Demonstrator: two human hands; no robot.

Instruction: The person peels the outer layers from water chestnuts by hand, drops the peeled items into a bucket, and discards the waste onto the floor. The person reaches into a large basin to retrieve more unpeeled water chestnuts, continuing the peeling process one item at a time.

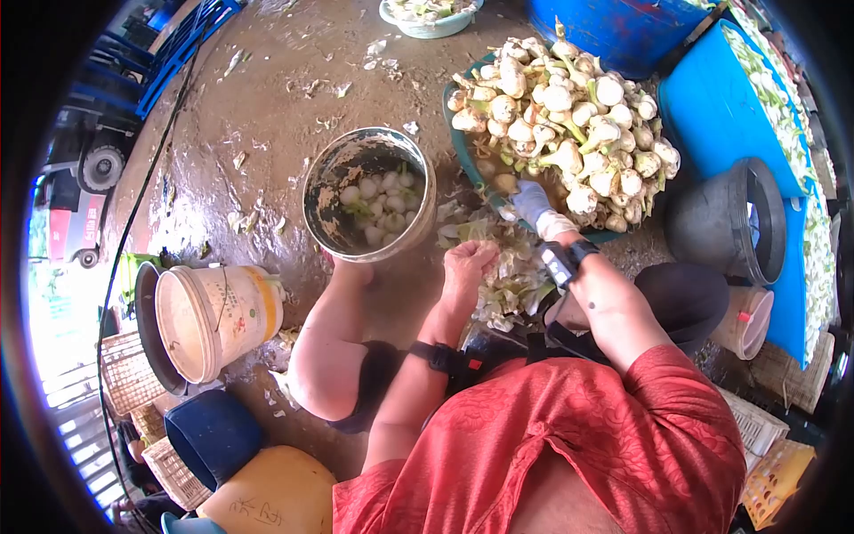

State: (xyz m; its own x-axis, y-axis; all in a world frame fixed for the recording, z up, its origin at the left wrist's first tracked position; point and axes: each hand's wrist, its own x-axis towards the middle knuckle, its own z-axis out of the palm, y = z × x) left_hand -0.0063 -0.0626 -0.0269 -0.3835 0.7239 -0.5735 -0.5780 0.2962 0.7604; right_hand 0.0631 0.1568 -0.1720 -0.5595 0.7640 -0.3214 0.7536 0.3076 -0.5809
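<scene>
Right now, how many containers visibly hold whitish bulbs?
2: the round bucket ahead of the left hand, slightly to its left, and the heaped green tub at the right hand. More may be hidden.

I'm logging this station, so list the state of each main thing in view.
Tub: heaped with bulbs
Right hand: gloved, at the tub, grip unclear
Left hand: fingers curled, grip unclear
Middle bucket: open, partly filled with bulbs
Black bucket: open, contents unclear
White bucket: contents unclear
Floor: wet, strewn with scraps
Bowl: holds scraps
</scene>
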